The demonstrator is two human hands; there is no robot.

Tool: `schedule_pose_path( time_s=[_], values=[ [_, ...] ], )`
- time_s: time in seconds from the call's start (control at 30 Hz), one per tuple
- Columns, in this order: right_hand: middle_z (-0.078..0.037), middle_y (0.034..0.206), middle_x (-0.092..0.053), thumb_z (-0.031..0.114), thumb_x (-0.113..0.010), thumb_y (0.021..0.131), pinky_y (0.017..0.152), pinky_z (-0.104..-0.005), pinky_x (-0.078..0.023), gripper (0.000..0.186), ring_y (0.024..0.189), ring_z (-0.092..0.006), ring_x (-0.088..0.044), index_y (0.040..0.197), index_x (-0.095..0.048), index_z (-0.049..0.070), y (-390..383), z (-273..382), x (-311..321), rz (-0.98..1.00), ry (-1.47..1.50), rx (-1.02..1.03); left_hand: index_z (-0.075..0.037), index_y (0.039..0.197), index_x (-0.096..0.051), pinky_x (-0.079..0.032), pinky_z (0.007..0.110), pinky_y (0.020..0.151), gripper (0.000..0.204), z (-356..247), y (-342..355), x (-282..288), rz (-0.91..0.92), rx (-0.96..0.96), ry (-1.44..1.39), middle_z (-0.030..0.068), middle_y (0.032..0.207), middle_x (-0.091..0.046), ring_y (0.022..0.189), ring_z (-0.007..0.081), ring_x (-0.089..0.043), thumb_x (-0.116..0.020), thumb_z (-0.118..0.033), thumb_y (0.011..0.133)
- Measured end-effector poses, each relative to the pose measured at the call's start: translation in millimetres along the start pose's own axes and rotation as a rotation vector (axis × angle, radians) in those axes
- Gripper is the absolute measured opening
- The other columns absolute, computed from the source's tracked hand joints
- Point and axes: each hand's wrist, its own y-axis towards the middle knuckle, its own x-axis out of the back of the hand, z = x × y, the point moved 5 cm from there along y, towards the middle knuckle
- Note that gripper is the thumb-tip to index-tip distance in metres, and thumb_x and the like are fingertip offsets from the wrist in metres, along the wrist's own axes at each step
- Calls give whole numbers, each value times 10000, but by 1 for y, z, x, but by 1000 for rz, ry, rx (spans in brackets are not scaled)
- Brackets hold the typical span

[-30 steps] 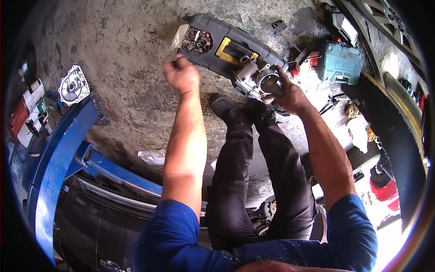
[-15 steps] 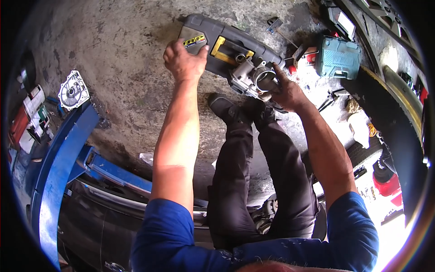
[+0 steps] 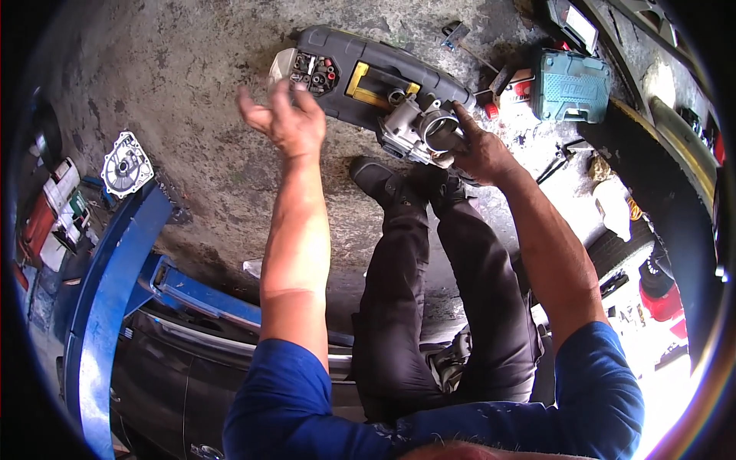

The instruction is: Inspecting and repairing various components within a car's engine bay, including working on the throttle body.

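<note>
A dark plastic toolbox [image 3: 409,63] with yellow latch trim lies on the concrete floor beyond my boots. The flap [image 3: 282,64] of its left compartment is up, exposing small mixed metal pieces [image 3: 314,73]. My left hand [image 3: 284,123], palm low beside that compartment, has its fingers apart and curved, with nothing visible in them. A silver throttle body [image 3: 406,126] with a round bore rests at the box's near right part, and my right hand [image 3: 481,151] grips its right side, fingers around the rim; some fingertips are hidden behind it.
Left: a blue steel lift arm [image 3: 107,284] with a cast metal cover [image 3: 126,165] at its end. Right: a teal case [image 3: 571,88], a red-and-white box [image 3: 514,92], scattered tools, a tire [image 3: 617,257] and metal panels. A dark car body [image 3: 161,383] lies lower left.
The compartment flap, down under my left hand half a second ago, is raised again. That hand has shifted left and opened. The toolbox and throttle body appear slightly further left and up.
</note>
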Motion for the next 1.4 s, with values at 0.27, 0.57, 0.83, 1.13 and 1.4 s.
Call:
schedule_pose_path(
  time_s=[0.27,0.57,0.83,1.13,1.4],
  values=[
    [-221,1197,-636,101,-654,769,968,-397,-481,919,1124,-347,-616,1545,-169,191,-1,-1,-1,-81,52,108,-319,1248,-608,-317,498,920,449,-22,-43,-30,590,65,197,66,1072,-498,1062,305,-454,-704,-279,811],
    [-222,1206,-632,109,-644,783,977,-398,-475,900,1133,-341,-612,1545,-171,187,0,-2,-1,-31,15,22,-339,1359,-537,-293,506,962,503,-17,-48,-32,748,93,260,91,1117,-488,1108,311,-428,-641,-387,870],
    [-214,1230,-622,99,-649,776,967,-385,-483,923,1125,-326,-622,1549,-153,187,3,-7,-4,-33,16,40,-272,1319,-575,-336,499,938,495,-18,-38,-36,704,92,258,99,1128,-496,1092,323,-447,-668,-368,842],
    [-236,1157,-648,92,-634,772,953,-407,-489,916,1089,-350,-633,1548,-161,208,5,-11,-8,-48,37,51,-180,1199,-650,-347,517,935,408,-22,-33,-41,667,62,192,108,1101,-519,1085,336,-460,-679,-347,828],
    [-241,1175,-638,97,-649,767,958,-412,-488,924,1094,-359,-628,1546,-165,208,6,-10,-7,-65,66,82,-166,1224,-631,-345,522,959,437,-21,-33,-47,611,35,153,111,1112,-516,1121,345,-456,-668,-358,833]
  ],
)
